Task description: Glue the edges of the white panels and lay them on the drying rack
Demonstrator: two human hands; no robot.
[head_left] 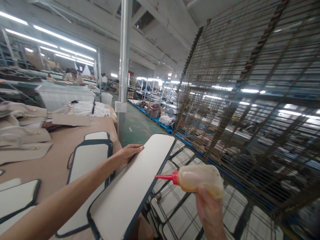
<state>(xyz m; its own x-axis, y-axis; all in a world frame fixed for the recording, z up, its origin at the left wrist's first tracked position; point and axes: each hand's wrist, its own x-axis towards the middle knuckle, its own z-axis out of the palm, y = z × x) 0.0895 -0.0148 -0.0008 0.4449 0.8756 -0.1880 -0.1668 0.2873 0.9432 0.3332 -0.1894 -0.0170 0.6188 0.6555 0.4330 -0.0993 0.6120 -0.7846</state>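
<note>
My left hand [131, 152] grips the far left edge of a long white panel [135, 180] with rounded corners and a dark edge band. The panel is held tilted, its white face towards me. In my right hand [208, 203] lies a squeeze bottle [197, 179] with a red nozzle, turned on its side and partly filled with amber liquid. The nozzle tip points left and is at the panel's right edge; whether it touches I cannot tell. Another dark-edged panel [87, 160] lies on the table to the left.
A wire rack [240, 83] rises at the right, its lower shelf holding several similar panels [175, 200]. The brown-covered table [60, 143] carries beige fabric pieces [22, 133] and a white bundle [87, 109]. A metal post [122, 66] with a socket box stands ahead. Other people are far back.
</note>
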